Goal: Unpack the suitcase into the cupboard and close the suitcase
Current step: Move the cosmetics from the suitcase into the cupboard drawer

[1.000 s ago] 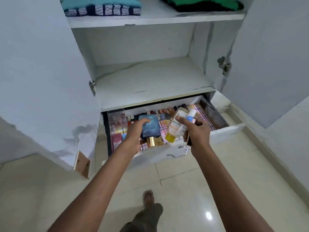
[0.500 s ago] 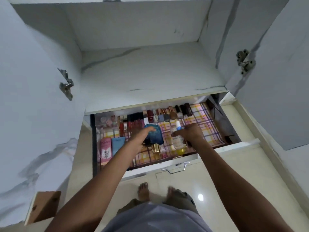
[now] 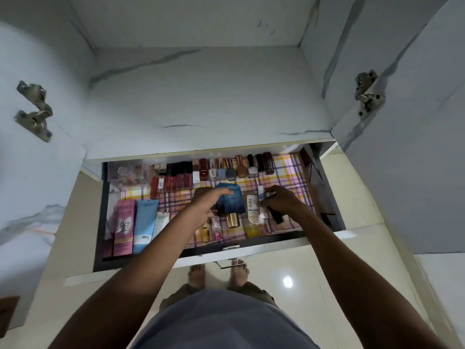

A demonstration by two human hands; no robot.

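My left fingers (image 3: 221,192) wrap the blue bottle (image 3: 230,201) | my right fingers (image 3: 273,195) pinch small tubes (image 3: 261,197) beside the clear bottle (image 3: 252,210) | both low inside the open drawer (image 3: 251,244) | cupboard shelf (image 3: 201,102) above

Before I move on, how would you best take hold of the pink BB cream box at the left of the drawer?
Grip the pink BB cream box across its two long sides near the middle, coming straight down from above. It lies flat on the drawer lining, long axis front to back, with the blue tube tight against its right side, so a finger probably has to wedge between them.
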